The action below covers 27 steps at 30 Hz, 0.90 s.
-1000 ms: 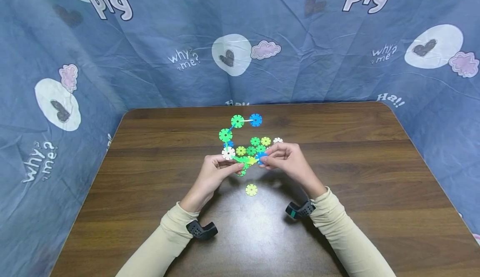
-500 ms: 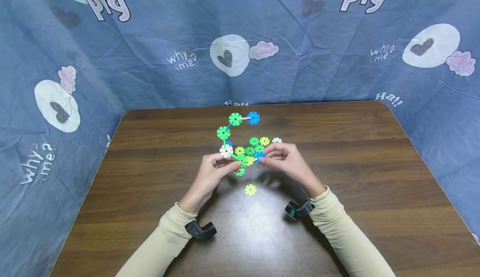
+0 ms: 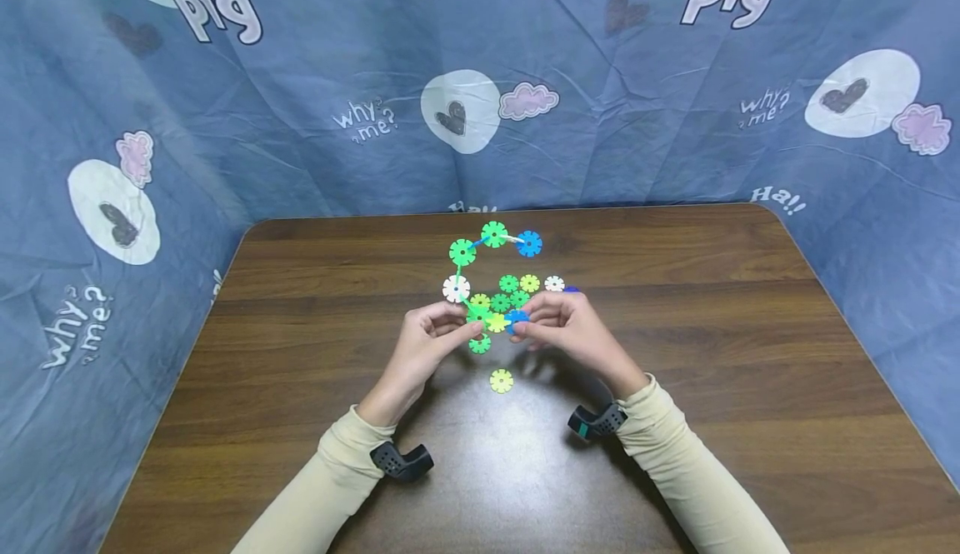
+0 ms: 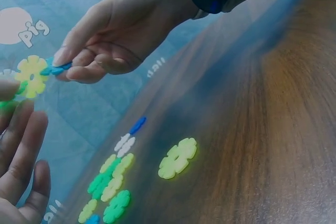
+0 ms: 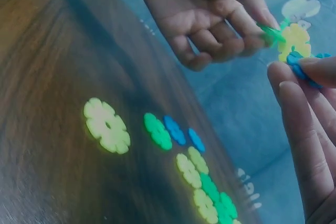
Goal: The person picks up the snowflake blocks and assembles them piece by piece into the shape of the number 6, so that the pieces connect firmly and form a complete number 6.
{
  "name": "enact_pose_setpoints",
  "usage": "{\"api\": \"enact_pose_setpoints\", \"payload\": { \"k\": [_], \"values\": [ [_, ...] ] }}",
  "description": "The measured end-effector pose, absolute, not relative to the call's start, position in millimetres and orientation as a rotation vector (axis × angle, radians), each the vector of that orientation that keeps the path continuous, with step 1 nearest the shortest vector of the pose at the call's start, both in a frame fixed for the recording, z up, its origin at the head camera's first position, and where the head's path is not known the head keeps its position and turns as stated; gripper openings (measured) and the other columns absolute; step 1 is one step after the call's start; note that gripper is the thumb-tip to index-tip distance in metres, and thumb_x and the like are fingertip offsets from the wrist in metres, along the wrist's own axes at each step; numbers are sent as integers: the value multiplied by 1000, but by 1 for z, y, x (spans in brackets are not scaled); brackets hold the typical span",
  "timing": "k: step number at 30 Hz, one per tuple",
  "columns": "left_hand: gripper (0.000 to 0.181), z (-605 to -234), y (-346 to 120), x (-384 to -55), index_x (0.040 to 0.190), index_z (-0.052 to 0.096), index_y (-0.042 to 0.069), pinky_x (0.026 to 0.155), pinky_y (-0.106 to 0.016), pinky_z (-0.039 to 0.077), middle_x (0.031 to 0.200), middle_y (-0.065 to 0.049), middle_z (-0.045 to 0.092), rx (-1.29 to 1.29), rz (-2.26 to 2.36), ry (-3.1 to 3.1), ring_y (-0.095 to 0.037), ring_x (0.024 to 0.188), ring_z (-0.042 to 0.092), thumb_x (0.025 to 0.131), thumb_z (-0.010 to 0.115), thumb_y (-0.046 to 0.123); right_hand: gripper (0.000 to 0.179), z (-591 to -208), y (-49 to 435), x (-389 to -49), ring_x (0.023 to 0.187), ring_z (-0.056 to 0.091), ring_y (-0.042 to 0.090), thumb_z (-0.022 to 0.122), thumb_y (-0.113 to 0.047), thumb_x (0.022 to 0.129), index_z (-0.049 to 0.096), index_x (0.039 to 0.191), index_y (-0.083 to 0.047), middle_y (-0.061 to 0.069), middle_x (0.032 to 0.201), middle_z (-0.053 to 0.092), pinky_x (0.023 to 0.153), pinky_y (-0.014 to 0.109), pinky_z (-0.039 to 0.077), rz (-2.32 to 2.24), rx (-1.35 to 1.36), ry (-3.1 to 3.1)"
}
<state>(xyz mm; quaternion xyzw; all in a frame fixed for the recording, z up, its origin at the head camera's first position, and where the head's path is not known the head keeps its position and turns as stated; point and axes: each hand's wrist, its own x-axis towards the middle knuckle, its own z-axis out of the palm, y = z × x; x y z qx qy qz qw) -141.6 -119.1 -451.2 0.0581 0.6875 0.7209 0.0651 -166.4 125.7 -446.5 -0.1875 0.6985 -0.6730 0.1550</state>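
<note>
Both hands hold a chain of notched plastic snowflake discs above the table. My left hand (image 3: 422, 344) pinches a green disc (image 3: 477, 313) between thumb and fingers. My right hand (image 3: 576, 331) pinches a blue disc (image 3: 517, 317) at the chain's near end. A yellow disc (image 3: 497, 322) links those two, facing the camera in the right wrist view (image 5: 295, 38). From the left hand the chain curves up through a white disc (image 3: 456, 289) and two green discs to another blue disc (image 3: 529, 243). Fingers partly cover the held discs.
Loose green, yellow, white and blue discs lie on the wooden table (image 3: 300, 304) behind the hands, among them a white disc (image 3: 554, 284). Nearer lies a single yellow disc (image 3: 501, 381). A blue printed curtain (image 3: 600, 121) hangs beyond the table.
The far part of the chain has swung to the right, its blue end disc with it. My right hand has shifted slightly down and left; the left hand stays nearly still.
</note>
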Motion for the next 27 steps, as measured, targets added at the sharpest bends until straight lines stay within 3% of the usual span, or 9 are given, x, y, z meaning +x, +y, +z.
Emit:
{"api": "enact_pose_setpoints", "payload": {
  "k": [5,14,20,27],
  "values": [
    [20,-452,-117,-139,106,75,0,84,-25,59,90,7,79,198,2120,2062,-7,88,75,89,81,9,18,-448,118,-162,85,80,23,72,0,93,67,107,10,14,92,80,73,52,64,-1970,-545,2001],
    [26,-454,-110,-136,107,78,-5,83,-24,58,91,7,81,247,2139,2097,-6,88,73,87,83,10,18,-450,105,-153,79,79,15,71,5,92,67,108,13,32,94,74,69,49,64,-2032,-594,2013],
    [23,-455,-108,-136,106,76,-9,81,-23,57,86,10,80,231,2152,2117,-4,84,72,88,81,5,15,-452,100,-151,74,77,11,73,6,91,71,104,11,31,90,75,62,41,64,-2046,-661,2100],
    [23,-454,-107,-135,105,73,-15,79,-25,58,79,14,78,200,2178,2120,-4,80,72,88,78,1,18,-449,102,-150,78,78,15,76,2,90,74,107,6,26,95,77,68,48,64,-2000,-693,2191]
  ]
}}
